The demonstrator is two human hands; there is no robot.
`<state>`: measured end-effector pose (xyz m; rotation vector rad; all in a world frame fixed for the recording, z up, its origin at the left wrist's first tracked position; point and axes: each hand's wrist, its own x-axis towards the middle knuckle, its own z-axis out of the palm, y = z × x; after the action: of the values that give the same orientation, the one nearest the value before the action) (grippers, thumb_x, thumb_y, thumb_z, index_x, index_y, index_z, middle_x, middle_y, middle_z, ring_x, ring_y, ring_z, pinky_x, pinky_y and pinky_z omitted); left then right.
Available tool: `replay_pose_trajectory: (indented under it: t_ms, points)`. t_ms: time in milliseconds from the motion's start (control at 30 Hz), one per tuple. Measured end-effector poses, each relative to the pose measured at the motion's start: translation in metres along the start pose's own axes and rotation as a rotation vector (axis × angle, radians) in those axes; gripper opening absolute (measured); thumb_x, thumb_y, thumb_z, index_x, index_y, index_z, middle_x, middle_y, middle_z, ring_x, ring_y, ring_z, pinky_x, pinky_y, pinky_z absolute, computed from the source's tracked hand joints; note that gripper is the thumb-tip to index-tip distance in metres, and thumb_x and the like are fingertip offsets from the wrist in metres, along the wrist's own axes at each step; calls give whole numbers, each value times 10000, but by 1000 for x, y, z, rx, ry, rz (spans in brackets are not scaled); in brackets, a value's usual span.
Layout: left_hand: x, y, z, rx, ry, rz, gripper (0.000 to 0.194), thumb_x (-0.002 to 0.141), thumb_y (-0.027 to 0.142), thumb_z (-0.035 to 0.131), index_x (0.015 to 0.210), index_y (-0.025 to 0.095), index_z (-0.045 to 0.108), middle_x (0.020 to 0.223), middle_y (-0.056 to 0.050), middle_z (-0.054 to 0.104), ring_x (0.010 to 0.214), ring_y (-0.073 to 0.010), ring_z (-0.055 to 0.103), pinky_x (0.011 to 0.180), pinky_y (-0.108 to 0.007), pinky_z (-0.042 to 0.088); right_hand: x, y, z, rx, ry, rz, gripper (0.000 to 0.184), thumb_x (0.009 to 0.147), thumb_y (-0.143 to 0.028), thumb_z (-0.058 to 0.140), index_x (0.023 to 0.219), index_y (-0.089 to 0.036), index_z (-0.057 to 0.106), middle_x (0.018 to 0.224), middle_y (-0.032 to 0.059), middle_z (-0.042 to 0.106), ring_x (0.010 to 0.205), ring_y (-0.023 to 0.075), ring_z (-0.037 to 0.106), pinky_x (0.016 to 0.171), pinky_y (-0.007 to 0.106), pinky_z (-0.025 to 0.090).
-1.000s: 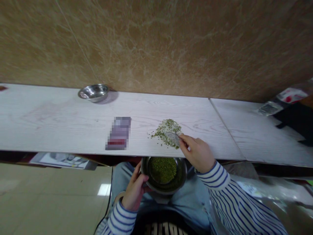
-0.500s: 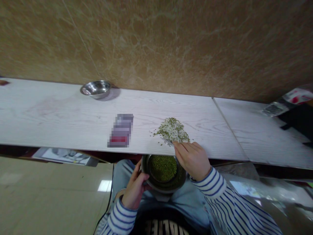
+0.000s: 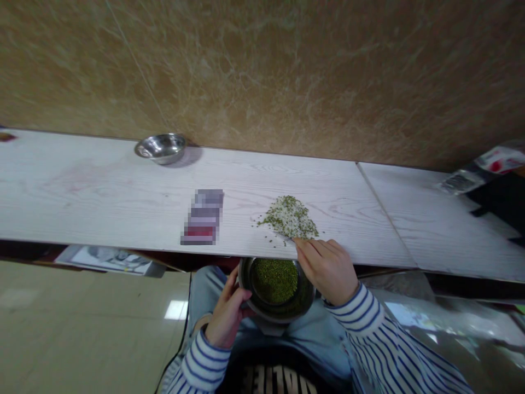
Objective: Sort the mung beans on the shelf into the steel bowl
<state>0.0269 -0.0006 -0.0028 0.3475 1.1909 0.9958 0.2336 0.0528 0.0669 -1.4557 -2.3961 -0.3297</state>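
The work looks part-way along, judging by where the grains lie. Small green beans (image 3: pixel 274 280) cover the bottom of the metal bowl (image 3: pixel 283 313), which sits over the lap (image 3: pixel 328 345), just below the front edge of the worktop (image 3: pixel 102 202). A spread heap (image 3: pixel 290 216) of green beans mixed with white grains lies on the worktop, all of it outside the bowl.

The right hand (image 3: pixel 328 268) reaches over the front edge, its fingers pinched narrowly on a thin utensil (image 3: pixel 285 237), perhaps a spoon, its tip at the heap's near side; whether it carries anything is too small to tell. The left hand (image 3: pixel 227 314) has its fingers round the bowl's left side, thumb by the rim. A 2nd bowl (image 3: pixel 166 160) stands near the wall (image 3: pixel 287 76).

Pale block letters (image 3: pixel 279 380) show on the person's black top (image 3: pixel 273 358), cut off below and not surely readable. The flat thing (image 3: pixel 203 216) left of the heap is pixelated, hiding any label. A packet (image 3: pixel 500 160) at far right bears red print, too blurred to read.
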Motion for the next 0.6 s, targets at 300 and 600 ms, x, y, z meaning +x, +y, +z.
replay_pose_trajectory:
  t_ms: [300, 600]
  points:
    - [2, -3, -3, -3, 12, -6, 650, 673, 149, 560, 1287, 311, 422, 1063, -38, 604, 847, -188, 573, 610, -288, 486, -16, -7, -7, 75, 7, 2, 199, 878, -198, 455, 1016, -159, 593, 773, 35, 654, 705, 130, 571, 700, 277, 350]
    - [1, -1, -1, -17, 35, -19, 675, 653, 152, 576, 1294, 307, 431, 1041, -40, 613, 812, -186, 580, 582, -279, 481, -14, 3, -5, 13, 27, 103, 199, 874, -210, 459, 1012, -164, 594, 773, 32, 656, 687, 136, 571, 694, 276, 356]
